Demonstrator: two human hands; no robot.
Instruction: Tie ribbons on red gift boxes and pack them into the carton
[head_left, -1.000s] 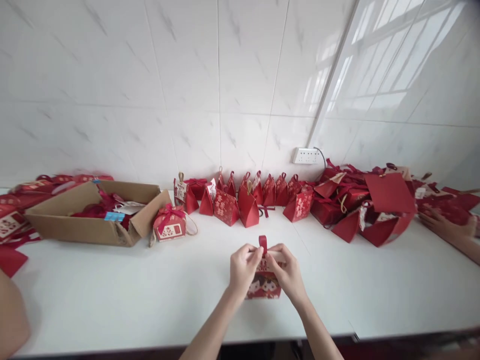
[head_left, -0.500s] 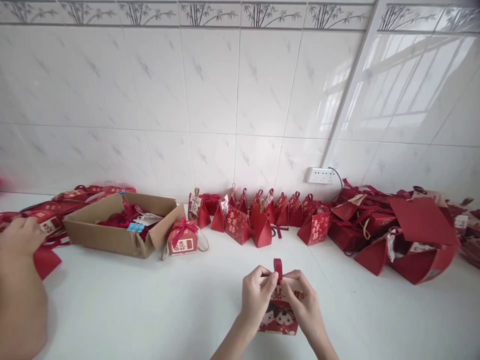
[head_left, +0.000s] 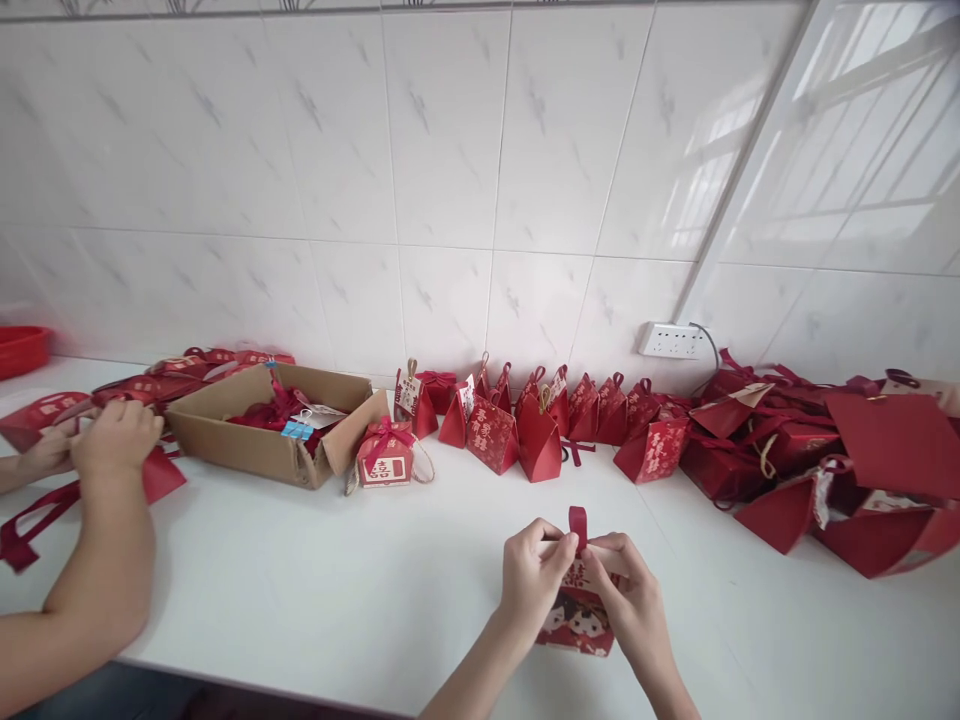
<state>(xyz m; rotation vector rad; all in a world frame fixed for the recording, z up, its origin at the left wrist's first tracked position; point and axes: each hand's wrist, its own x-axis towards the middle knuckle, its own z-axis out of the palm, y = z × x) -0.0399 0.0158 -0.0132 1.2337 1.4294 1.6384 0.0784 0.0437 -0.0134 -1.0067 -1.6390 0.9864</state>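
Observation:
Close in front of me on the white table stands a red paper gift box [head_left: 577, 622] printed with cartoon figures and gold characters. A loop of dark red ribbon [head_left: 577, 525] sticks up from its top edge. My left hand [head_left: 536, 572] pinches the top at the left of the ribbon, thumb against the ribbon's base. On the other side my right hand [head_left: 626, 590] pinches the same top edge, its thumb beside the ribbon. The fingers partly hide the upper part of the box.
Finished-looking red gift boxes [head_left: 540, 445] stand along the wall. A cardboard box [head_left: 225, 438] of ribbons sits left, near a small handled box [head_left: 385, 460]. Red boxes heap at right [head_left: 862, 450]. A co-worker's hands [head_left: 112, 440] handle red packaging at far left. A power strip [head_left: 675, 341] hangs on the wall.
The view has turned left and downward, bringing the co-worker's hands and a red basin into sight. My hands keep the same pinch on the gift box.

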